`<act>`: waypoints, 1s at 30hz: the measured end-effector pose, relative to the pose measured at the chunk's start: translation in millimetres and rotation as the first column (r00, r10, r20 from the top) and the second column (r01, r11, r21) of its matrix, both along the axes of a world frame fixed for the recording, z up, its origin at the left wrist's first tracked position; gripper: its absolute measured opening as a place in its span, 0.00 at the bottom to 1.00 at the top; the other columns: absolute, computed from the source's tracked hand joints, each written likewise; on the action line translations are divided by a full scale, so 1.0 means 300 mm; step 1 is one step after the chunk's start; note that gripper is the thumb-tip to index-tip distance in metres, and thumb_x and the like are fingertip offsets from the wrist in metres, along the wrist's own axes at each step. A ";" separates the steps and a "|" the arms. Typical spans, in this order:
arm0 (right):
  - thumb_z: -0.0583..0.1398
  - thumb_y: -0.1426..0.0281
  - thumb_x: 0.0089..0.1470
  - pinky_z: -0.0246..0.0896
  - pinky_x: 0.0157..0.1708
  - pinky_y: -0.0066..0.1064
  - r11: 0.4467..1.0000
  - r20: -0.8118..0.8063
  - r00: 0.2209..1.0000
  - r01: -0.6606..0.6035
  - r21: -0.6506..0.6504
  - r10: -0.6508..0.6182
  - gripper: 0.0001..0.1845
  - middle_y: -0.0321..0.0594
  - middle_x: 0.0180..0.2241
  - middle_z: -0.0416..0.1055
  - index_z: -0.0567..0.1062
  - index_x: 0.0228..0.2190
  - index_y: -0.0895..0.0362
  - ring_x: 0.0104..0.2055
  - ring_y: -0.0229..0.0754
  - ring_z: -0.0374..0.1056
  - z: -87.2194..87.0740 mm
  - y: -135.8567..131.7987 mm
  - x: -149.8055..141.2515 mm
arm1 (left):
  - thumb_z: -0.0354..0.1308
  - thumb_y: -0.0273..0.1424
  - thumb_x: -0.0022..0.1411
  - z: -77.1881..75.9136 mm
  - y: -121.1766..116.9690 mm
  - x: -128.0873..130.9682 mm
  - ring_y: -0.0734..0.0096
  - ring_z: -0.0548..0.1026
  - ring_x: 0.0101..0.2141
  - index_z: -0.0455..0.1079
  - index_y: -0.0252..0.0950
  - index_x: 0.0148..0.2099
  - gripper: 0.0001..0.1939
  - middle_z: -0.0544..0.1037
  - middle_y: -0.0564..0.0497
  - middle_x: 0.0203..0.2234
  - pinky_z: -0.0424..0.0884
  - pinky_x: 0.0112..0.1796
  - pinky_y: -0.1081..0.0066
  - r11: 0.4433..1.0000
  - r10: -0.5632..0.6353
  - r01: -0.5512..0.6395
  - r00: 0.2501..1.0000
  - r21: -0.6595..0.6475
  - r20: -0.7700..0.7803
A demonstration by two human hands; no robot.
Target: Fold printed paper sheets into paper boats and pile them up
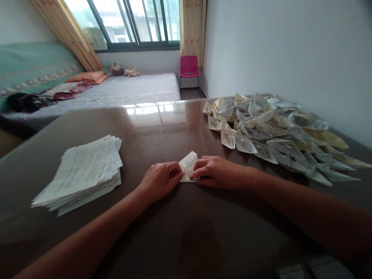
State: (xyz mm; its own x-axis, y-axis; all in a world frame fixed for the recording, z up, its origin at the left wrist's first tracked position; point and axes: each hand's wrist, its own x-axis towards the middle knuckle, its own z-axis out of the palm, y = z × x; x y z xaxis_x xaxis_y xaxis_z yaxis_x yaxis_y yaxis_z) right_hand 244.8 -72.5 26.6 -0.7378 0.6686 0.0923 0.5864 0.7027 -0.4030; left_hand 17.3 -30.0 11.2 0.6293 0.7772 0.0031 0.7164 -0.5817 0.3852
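A small folded piece of printed paper [188, 166] rests on the dark glossy table [162, 128], held between both hands. My left hand [160, 179] pinches its left side with curled fingers. My right hand [216, 171] grips its right side, fingers pressed together on the fold. To the left lies a stack of printed sheets [83, 172]. To the right spreads a pile of folded paper boats [276, 131].
Beyond the table's far edge is a bed [116, 91] with clothes and soft toys, a window with curtains, and a pink chair [189, 66] by the white wall. The wall runs close along the table's right side.
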 end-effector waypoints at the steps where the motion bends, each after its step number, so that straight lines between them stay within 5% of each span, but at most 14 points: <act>1: 0.58 0.70 0.58 0.59 0.46 0.32 1.000 0.005 1.000 -0.001 0.008 0.001 0.14 0.42 0.40 0.74 0.76 0.46 0.54 0.44 0.40 0.68 -0.003 0.001 -0.001 | 0.53 0.37 0.61 0.002 -0.001 0.002 0.72 0.72 0.26 0.71 0.40 0.32 0.09 0.77 0.54 0.26 0.61 0.27 0.75 1.000 -0.004 0.004 1.000 0.009 -0.005; 13: 0.53 0.71 0.62 0.59 0.43 0.34 0.971 0.221 0.974 -0.087 0.221 0.037 0.12 0.44 0.39 0.70 0.75 0.42 0.59 0.41 0.42 0.62 -0.001 -0.022 -0.028 | 0.48 0.36 0.66 -0.020 -0.025 0.004 0.73 0.70 0.27 0.66 0.38 0.35 0.10 0.74 0.53 0.30 0.61 0.28 0.73 0.972 -0.040 0.063 0.994 0.226 -0.103; 16: 0.53 0.72 0.62 0.60 0.43 0.35 0.964 0.271 0.962 -0.102 0.247 0.032 0.11 0.46 0.39 0.70 0.74 0.42 0.60 0.42 0.43 0.62 0.003 -0.031 -0.036 | 0.48 0.37 0.67 -0.017 -0.034 -0.005 0.66 0.72 0.35 0.67 0.39 0.43 0.10 0.74 0.50 0.35 0.65 0.29 0.72 0.937 -0.044 0.090 0.989 0.339 -0.141; 19: 0.53 0.73 0.62 0.61 0.44 0.36 0.956 0.310 0.950 -0.112 0.271 0.024 0.12 0.47 0.40 0.69 0.74 0.42 0.61 0.43 0.44 0.62 0.005 -0.037 -0.041 | 0.48 0.32 0.68 -0.005 -0.050 -0.020 0.62 0.69 0.43 0.67 0.39 0.51 0.12 0.74 0.49 0.42 0.69 0.35 0.68 0.863 -0.180 0.229 0.972 0.451 -0.150; 23: 0.52 0.73 0.62 0.62 0.43 0.38 0.948 0.348 0.937 -0.104 0.300 -0.007 0.14 0.47 0.41 0.69 0.71 0.47 0.62 0.44 0.46 0.63 0.003 -0.055 -0.051 | 0.49 0.25 0.66 0.019 -0.080 -0.028 0.63 0.68 0.42 0.67 0.35 0.52 0.14 0.73 0.47 0.45 0.72 0.41 0.66 0.813 -0.347 0.427 0.901 0.396 -0.260; 30: 0.53 0.73 0.60 0.61 0.36 0.40 0.941 0.419 0.898 -0.017 0.339 -0.135 0.17 0.49 0.42 0.69 0.69 0.49 0.65 0.43 0.49 0.63 0.008 -0.132 -0.074 | 0.47 0.22 0.65 0.032 -0.117 -0.019 0.59 0.69 0.47 0.63 0.28 0.58 0.20 0.70 0.42 0.53 0.73 0.40 0.63 0.789 -0.318 0.514 0.810 0.336 -0.492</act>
